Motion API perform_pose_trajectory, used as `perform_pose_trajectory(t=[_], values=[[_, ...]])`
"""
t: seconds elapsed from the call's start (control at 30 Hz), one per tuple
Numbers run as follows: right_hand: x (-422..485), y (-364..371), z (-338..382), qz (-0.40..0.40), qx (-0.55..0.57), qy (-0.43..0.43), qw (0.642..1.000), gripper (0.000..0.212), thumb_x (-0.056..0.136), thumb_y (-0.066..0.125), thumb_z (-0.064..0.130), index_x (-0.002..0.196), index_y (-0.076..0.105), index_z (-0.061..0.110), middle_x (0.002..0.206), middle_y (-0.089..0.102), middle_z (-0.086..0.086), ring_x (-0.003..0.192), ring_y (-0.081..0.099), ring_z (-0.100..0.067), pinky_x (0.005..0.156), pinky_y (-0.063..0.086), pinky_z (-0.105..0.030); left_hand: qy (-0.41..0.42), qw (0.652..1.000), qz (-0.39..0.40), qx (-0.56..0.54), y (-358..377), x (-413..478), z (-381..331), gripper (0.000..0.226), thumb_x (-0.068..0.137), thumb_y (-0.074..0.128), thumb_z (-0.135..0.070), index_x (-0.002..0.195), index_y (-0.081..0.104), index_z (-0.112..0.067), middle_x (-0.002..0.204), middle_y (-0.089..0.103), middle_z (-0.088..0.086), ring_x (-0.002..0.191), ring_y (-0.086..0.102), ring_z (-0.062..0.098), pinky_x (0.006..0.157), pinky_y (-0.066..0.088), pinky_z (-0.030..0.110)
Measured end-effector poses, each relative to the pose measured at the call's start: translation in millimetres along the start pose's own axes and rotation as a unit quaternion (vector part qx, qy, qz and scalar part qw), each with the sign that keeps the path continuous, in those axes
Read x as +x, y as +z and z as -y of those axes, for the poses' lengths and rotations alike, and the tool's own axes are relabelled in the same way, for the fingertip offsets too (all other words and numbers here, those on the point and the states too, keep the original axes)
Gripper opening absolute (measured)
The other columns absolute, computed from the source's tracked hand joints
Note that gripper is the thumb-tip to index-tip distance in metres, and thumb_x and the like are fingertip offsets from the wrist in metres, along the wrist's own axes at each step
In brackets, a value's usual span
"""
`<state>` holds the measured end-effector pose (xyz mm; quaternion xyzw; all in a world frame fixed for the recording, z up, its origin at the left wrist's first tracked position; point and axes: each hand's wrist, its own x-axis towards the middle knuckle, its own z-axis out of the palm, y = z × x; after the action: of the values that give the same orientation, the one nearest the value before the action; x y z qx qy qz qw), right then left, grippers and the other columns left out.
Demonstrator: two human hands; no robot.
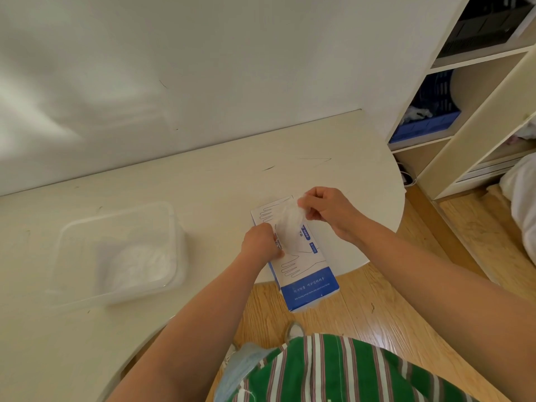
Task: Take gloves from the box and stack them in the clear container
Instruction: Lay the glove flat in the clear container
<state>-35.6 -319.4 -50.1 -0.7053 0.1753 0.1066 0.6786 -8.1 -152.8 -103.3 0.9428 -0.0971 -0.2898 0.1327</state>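
— While the right grip [327,211] pinches that glove [288,219], what is the other one doing?

— The left grip [261,242] is curled against the left edge of the glove box [304,271], beside the opening in its top, and holds it down. Its fingertips are hidden, so I cannot tell whether they also touch the glove.

— And the glove itself?

— It is thin, whitish, see-through and bunched up. Its upper end is caught between the right thumb and fingers. Its lower end reaches down to the opening in the box, so it sits over the box's far half.

— Where does the box lie?

— It lies flat on the cream counter [203,184], at the rounded right-hand edge, with its long side running away from the person. Its near, blue end sticks out past the edge, over the wooden floor [377,303]. Hand outlines are printed on the white top.

— The clear container [61,256]?

— It is on the counter to the left, well apart from the box. A low heap of stacked gloves [142,265] lies in its bottom, toward the right side.

— Anything else around?

— There is a white wall [232,68] behind the counter. A shelf unit [475,117] stands at the right with a blue basket [426,126] in one compartment. The person's green striped top [348,369] shows at the bottom edge.
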Motion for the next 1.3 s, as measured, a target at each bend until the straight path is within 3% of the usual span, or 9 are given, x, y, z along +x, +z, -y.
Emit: perform_pose_trajectory(t=[0.23,0.43,0.57,0.63,0.7,0.8,0.97,1.13,1.3], values=[[0.6,-2.9,15.7,0.03,0.177,-0.013,0.984,0.03,0.088,0.044,-0.014,0.075,0.041,0.013,0.099,0.066,-0.025,0.063,0.06,-0.019,0.065,0.055,-0.026,0.004,1.0,-0.003,-0.013,-0.6,-0.1,0.5,0.035,0.076,0.074,-0.019,0.063,0.042,-0.016,0.064,0.048,-0.001,0.066,0.054,0.02,0.059,0.045,0.029],[1.8,-2.0,16.7,0.061,0.121,-0.01,0.991,0.039,0.086,0.034,-0.021,0.099,0.045,0.015,0.12,0.064,-0.027,0.07,0.058,-0.017,0.055,0.045,-0.019,0.027,0.98,0.021,-0.194,-15.3,-4.4,14.3,0.01,0.088,0.061,-0.015,0.08,0.055,-0.014,0.077,0.063,0.007,0.059,0.057,0.019,0.051,0.047,0.026],[3.6,8.1,25.6,0.092,0.115,-0.016,0.989,0.047,0.082,0.03,-0.024,0.106,0.046,0.014,0.115,0.068,-0.019,0.075,0.059,-0.016,0.054,0.044,-0.019,0.001,0.782,-0.011,-0.624,-53.0,-12.9,23.5,0.036,0.098,0.032,-0.025,0.093,0.061,-0.004,0.081,0.062,0.013,0.063,0.057,0.022,0.058,0.047,0.03],[6.5,18.4,30.0,0.102,0.095,-0.023,0.99,0.045,0.086,0.031,-0.023,0.107,0.047,0.014,0.113,0.069,-0.017,0.076,0.06,-0.015,0.056,0.045,-0.019,0.025,0.709,0.005,-0.705,-70.8,-11.9,29.2,0.056,0.098,0.031,-0.049,0.101,0.063,-0.004,0.089,0.067,0.014,0.076,0.063,0.024,0.071,0.049,0.034],[10.8,30.3,32.7,0.115,0.076,-0.025,0.99,0.039,0.091,0.036,-0.018,0.109,0.05,0.014,0.114,0.066,-0.021,0.078,0.06,-0.017,0.06,0.048,-0.021,0.066,0.722,-0.01,-0.688,-80.9,-15.1,33.5,0.052,0.094,0.049,-0.053,0.109,0.063,-0.005,0.096,0.068,0.011,0.086,0.064,0.021,0.082,0.05,0.036],[15.7,50.4,41.5,0.172,0.078,-0.003,0.982,0.038,0.089,0.051,-0.005,0.123,0.053,0.011,0.11,0.064,-0.02,0.087,0.061,-0.023,0.068,0.053,-0.028,0.124,0.729,-0.051,-0.671,-85.6,-22.0,45.7,0.008,0.092,0.062,-0.011,0.092,0.066,-0.003,0.086,0.069,0.008,0.08,0.064,0.02,0.079,0.053,0.033],[18.1,86.4,57.1,0.268,0.059,0.092,0.957,0.052,0.09,0.054,0.053,0.113,0.062,0.006,0.085,0.06,-0.008,0.083,0.057,-0.02,0.085,0.053,-0.035,0.124,0.727,-0.077,-0.671,-96.5,-35.7,80.6,0.011,0.092,0.063,-0.01,0.096,0.063,0.0,0.09,0.056,0.016,0.084,0.052,0.028,0.075,0.052,0.031],[21.4,130.6,62.4,0.252,0.088,0.088,0.96,0.008,0.089,0.061,0.019,0.082,0.063,0.015,0.079,0.06,-0.001,0.072,0.055,-0.012,0.071,0.049,-0.024,0.123,0.757,-0.095,-0.634,-109.8,-52.9,123.6,0.008,0.089,0.069,-0.019,0.088,0.067,-0.01,0.071,0.055,-0.003,0.064,0.049,0.013,0.063,0.042,0.024],[27.4,173.1,69.5,0.224,0.165,0.061,0.958,0.02,0.087,0.06,0.003,0.076,0.052,0.018,0.093,0.073,-0.002,0.071,0.065,-0.008,0.055,0.046,-0.019,0.09,0.755,-0.143,-0.634,-115.8,-72.5,175.4,0.022,0.086,0.072,-0.017,0.079,0.052,-0.011,0.061,0.042,-0.002,0.052,0.044,0.013,0.057,0.04,0.021]])
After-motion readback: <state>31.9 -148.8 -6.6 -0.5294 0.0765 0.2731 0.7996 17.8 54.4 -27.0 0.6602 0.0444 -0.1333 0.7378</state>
